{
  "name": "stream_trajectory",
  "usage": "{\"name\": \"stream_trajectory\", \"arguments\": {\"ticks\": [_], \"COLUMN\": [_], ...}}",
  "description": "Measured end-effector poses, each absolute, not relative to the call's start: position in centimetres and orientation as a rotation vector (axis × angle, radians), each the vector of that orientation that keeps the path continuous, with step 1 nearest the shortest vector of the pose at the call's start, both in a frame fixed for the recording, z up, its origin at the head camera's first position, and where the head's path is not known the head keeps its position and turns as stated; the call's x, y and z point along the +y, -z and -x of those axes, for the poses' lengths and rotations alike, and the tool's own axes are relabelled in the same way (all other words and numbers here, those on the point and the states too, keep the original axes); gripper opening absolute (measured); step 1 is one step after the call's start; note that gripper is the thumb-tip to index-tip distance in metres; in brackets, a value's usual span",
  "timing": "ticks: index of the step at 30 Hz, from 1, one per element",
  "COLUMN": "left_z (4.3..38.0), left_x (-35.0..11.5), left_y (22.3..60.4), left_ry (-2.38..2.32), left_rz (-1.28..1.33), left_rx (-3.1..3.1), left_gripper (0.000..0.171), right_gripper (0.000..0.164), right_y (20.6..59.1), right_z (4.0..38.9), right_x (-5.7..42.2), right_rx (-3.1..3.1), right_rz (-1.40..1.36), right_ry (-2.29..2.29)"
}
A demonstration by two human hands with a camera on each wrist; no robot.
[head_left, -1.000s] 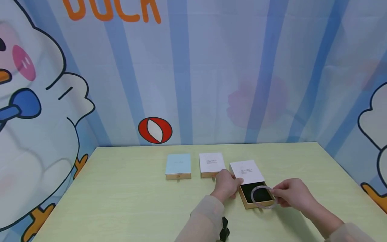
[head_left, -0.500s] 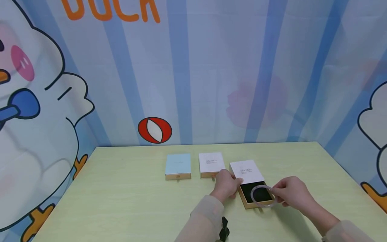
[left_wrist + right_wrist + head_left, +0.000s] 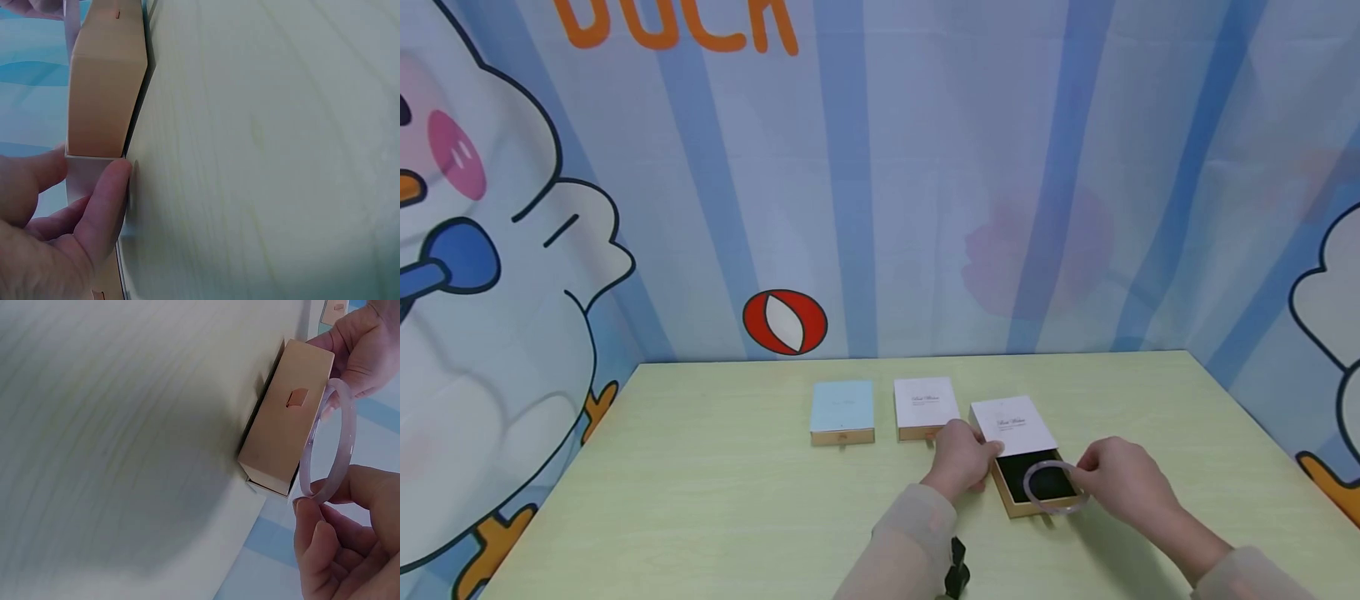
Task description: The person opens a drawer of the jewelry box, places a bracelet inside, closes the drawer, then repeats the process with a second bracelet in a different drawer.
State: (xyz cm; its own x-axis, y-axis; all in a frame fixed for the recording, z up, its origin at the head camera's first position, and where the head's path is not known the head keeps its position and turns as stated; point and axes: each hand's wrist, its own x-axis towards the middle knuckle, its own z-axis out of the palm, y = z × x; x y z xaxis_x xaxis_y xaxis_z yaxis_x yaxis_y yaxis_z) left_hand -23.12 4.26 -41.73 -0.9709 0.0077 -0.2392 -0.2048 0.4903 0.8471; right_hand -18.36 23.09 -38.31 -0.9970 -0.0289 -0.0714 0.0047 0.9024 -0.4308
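My right hand (image 3: pixel 1123 479) pinches a pale lilac bangle (image 3: pixel 348 437) at its right side between thumb and fingers. The bangle is tilted over the pulled-out drawer (image 3: pixel 1017 507) of a gift box with a white sleeve (image 3: pixel 1011 421). Dark padding (image 3: pixel 1015 471) lines the gold drawer. At the sleeve's left side, my left hand (image 3: pixel 961 458) grips the box, thumb on the top near its front edge. In the left wrist view, its fingers (image 3: pixel 109 200) lie along the box's side. Whether the bangle touches the padding, I cannot tell.
A second white box (image 3: pixel 925 402), closed, stands just left of the gripped one, partly behind my left hand. Farther left lies a closed light blue box (image 3: pixel 842 406). The pale wooden table (image 3: pixel 700 492) meets a printed blue backdrop (image 3: pixel 910 208) at its far edge.
My right hand has turned slightly, its forearm shifting a little left, while the bangle stays nearly in place over the drawer. My left hand and the boxes have not moved.
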Motion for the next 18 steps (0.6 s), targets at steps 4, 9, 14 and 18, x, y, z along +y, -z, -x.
{"name": "stream_trajectory", "arguments": {"ticks": [4, 9, 14, 18], "left_z": [23.2, 23.1, 23.0, 23.0], "left_x": [4.3, 4.3, 4.2, 4.1], "left_y": [41.7, 41.6, 41.5, 41.2], "left_ry": [-1.490, -1.490, -1.484, -1.479], "left_rz": [0.176, 0.171, 0.164, 0.159], "left_rx": [2.509, 2.517, 2.517, 2.497], "left_gripper": [0.019, 0.018, 0.018, 0.018], "right_gripper": [0.017, 0.015, 0.014, 0.014], "right_y": [38.1, 37.9, 37.8, 37.7], "right_z": [18.4, 18.2, 18.2, 18.2], "right_x": [22.9, 22.5, 22.1, 21.8], "right_rx": [2.990, 2.995, 2.998, 3.018], "right_rz": [0.012, 0.005, 0.016, 0.026], "right_ry": [0.637, 0.599, 0.590, 0.567]}}
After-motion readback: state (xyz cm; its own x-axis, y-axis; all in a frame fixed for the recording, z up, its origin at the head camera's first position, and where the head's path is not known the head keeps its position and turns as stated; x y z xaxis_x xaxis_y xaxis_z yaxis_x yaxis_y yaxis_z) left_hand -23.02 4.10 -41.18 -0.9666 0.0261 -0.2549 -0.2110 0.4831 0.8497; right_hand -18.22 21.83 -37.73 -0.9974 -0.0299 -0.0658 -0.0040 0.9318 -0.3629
